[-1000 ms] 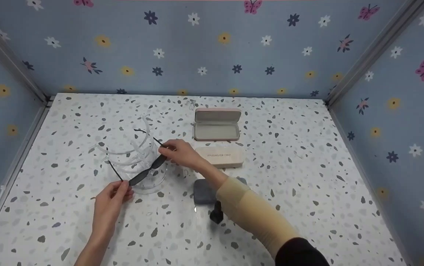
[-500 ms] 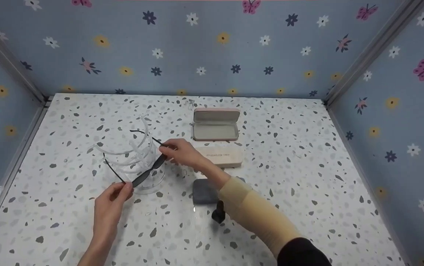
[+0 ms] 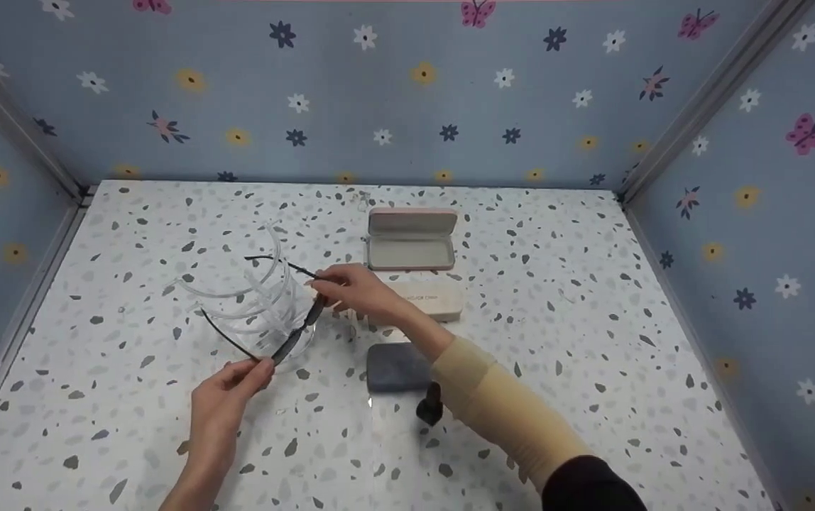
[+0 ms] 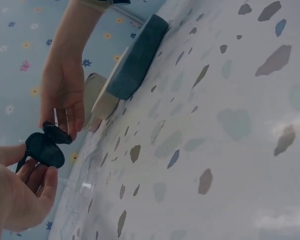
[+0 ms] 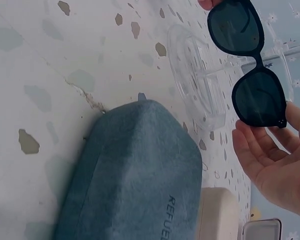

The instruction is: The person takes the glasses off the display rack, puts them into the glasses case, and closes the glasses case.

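Observation:
Black sunglasses (image 3: 297, 336) are held up between both hands, with their unfolded temples pointing away toward the back. My left hand (image 3: 217, 411) pinches the near-left end of the frame by the hinge. The opposite end is pinched by my right hand (image 3: 365, 292). Behind and below the sunglasses stands a clear tiered display rack (image 3: 237, 292), partly hidden by them. In the right wrist view, both dark lenses of the sunglasses (image 5: 260, 97) show, with the rack's clear round base (image 5: 200, 85) beyond. The left wrist view has the sunglasses (image 4: 44, 150) between the hands.
An open eyeglass case (image 3: 412, 253) with a pale lining lies at the back. Nearer are a closed cream case (image 3: 443, 298) and a blue-grey case (image 3: 392, 369), both partly behind the right arm. Flower-patterned walls (image 3: 351, 85) border the speckled table (image 3: 564, 341).
The left hand has moved rightward, turning the sunglasses to a steeper angle in the head view. The right hand has shifted slightly right. Both hands keep their grip.

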Tool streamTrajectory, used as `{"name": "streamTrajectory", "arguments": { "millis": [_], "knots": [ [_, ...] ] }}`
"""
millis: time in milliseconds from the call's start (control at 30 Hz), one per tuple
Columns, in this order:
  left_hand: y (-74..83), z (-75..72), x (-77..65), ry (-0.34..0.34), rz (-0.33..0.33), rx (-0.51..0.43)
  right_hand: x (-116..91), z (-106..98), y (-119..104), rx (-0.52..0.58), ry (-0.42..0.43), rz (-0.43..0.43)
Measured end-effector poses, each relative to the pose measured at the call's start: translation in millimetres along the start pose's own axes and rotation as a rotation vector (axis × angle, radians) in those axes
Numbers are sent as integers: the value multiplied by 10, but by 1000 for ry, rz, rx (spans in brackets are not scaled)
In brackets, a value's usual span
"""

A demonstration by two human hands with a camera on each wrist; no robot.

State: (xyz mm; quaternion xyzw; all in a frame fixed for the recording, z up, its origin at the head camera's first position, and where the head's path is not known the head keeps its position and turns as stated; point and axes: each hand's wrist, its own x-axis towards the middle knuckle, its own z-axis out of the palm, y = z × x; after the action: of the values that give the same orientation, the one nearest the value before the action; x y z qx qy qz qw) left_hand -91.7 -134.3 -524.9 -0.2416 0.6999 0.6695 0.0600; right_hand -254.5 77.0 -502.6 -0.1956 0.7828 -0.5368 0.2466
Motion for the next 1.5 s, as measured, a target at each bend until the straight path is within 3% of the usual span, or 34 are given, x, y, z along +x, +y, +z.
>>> {"name": "streamTrajectory", "arguments": {
  "millis": [133,400,567,800,1100,1500],
  "knots": [
    [1,75,-24,-32,-13,-51,-29,-73,16,-18,-12,2],
    [-15,285,-104,-32,5,-66,-102,-225,31,-32,-12,5],
    [-33,453,-148,0,33,-95,-142,-317,55,-39,3,26],
    [-55,748,-218,70,62,-14,-223,-481,68,-23,15,51],
    [-59,1103,-269,80,138,-85,-320,-688,104,-47,56,58],
    [-3,1469,-278,25,144,-143,-503,-994,150,4,91,73]
  ]
}}
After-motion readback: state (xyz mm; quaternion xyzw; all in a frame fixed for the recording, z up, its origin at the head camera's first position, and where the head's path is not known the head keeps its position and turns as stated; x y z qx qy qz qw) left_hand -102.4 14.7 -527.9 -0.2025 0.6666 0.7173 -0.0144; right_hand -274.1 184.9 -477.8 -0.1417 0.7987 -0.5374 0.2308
